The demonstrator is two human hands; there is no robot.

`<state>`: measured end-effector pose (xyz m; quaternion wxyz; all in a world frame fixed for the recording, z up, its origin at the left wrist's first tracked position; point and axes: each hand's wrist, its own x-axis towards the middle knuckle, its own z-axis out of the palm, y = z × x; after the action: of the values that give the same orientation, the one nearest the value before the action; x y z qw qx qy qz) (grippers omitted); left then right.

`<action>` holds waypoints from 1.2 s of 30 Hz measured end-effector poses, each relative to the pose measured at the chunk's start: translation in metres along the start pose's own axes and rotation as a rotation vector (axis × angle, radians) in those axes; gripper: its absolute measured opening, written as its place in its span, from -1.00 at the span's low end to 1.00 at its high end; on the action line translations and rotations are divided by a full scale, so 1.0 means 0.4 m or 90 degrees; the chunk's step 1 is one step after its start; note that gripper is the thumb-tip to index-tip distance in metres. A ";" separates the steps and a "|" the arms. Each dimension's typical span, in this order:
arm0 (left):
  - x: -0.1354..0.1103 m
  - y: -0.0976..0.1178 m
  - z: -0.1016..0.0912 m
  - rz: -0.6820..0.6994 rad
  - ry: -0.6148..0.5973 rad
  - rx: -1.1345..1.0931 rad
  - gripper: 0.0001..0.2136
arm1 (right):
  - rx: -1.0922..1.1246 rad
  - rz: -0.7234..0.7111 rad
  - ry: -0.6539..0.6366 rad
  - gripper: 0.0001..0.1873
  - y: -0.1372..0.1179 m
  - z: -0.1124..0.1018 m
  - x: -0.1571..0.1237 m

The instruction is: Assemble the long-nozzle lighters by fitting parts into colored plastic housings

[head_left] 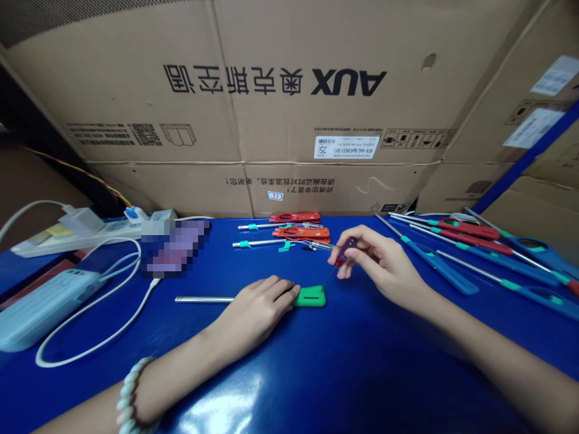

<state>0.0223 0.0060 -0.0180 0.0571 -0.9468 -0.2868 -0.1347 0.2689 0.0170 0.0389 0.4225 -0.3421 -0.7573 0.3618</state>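
A long-necked lighter with a green handle (312, 296) and a thin metal tube (203, 299) lies flat on the blue table. My left hand (260, 304) presses down over the joint between tube and handle, fingers closed around it. Between the fingers of my right hand (373, 256) is a screwdriver with a dark red-purple grip (346, 251). Its slim shaft slants down to a small hole near the handle's right end. Just behind lie an orange handle shell (303, 232) and a red one (296, 217), with metal tubes, teal pieces and thin wires.
Several lighters with blue handles (446, 268) and red handles (470, 227) lie at the right. At the left are a power strip (45, 241), a light-blue power bank (49, 307), a white cable (94, 355) and a blurred-out phone-like object (176, 247). Cardboard (271, 120) walls the back.
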 end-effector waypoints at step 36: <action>0.000 0.030 0.009 0.043 0.033 0.025 -0.75 | -0.370 -0.216 0.058 -0.86 -0.006 0.023 -0.023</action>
<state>0.0298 -0.0031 -0.0217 0.0875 -0.9508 -0.2559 -0.1512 0.2639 0.0058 0.0338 0.3953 -0.3331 -0.8551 0.0398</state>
